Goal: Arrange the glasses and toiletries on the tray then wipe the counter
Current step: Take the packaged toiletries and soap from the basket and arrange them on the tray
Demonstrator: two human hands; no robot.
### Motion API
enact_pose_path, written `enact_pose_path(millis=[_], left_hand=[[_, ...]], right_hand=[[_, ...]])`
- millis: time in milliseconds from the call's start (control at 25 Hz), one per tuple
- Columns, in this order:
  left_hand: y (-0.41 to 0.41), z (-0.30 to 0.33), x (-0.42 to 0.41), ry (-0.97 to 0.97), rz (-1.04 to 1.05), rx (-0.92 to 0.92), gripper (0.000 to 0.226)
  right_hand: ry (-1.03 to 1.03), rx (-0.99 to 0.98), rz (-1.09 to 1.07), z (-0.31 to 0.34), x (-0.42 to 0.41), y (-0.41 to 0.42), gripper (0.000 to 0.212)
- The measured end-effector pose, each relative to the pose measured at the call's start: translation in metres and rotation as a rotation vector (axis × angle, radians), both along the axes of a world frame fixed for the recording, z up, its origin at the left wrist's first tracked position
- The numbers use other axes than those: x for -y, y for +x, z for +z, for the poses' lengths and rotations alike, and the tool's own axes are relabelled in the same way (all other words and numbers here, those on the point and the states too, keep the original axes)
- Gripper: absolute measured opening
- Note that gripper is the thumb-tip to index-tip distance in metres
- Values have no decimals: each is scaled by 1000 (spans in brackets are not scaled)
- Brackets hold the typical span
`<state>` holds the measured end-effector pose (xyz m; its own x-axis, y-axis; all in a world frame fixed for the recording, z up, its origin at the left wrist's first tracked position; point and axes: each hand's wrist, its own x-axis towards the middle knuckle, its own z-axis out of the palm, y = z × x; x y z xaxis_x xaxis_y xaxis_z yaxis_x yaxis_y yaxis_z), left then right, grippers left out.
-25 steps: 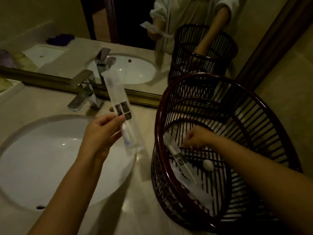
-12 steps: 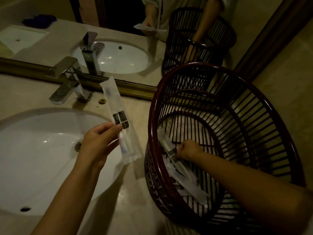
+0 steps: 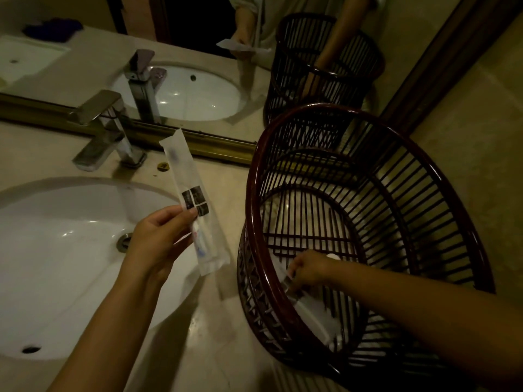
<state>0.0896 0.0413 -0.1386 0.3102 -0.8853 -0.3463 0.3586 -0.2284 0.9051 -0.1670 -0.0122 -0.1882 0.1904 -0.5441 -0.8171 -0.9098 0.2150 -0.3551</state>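
My left hand [image 3: 158,239] pinches a long translucent toothbrush packet [image 3: 192,199] and holds it upright over the right edge of the sink. A dark red slatted basket [image 3: 441,193] stands on the counter to the right. My right hand [image 3: 308,268] reaches inside it, near its left wall, with fingers closed on a second white packet [image 3: 314,309] that lies slanted across the basket floor. A small white round item [image 3: 332,256] peeks out just behind that hand.
A white oval sink [image 3: 56,250] fills the left, with a chrome tap [image 3: 104,128] behind it. A framed mirror [image 3: 198,38] runs along the back of the beige stone counter [image 3: 203,335]. A tiled wall [image 3: 481,137] rises close on the right.
My right hand has slid toward me along the basket's left side and closed on the white packet. The left hand keeps its packet in about the same place.
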Motion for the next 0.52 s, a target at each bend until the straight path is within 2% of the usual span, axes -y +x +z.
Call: enact_pose_path(millis=[160, 320, 440, 520], left_hand=[[0, -1, -4, 22, -2, -5, 15], [0, 0, -5, 21, 8, 0, 16], [-2, 3, -4, 20, 5, 2, 16], [-3, 7, -3, 13, -4, 2, 16]], right_hand=[[-83, -10, 55, -15, 4, 7, 15], [-110, -21, -7, -12, 11, 4, 19], [-146, -3, -80, 3, 21, 6, 13], [-176, -21, -30, 23, 31, 6, 9]])
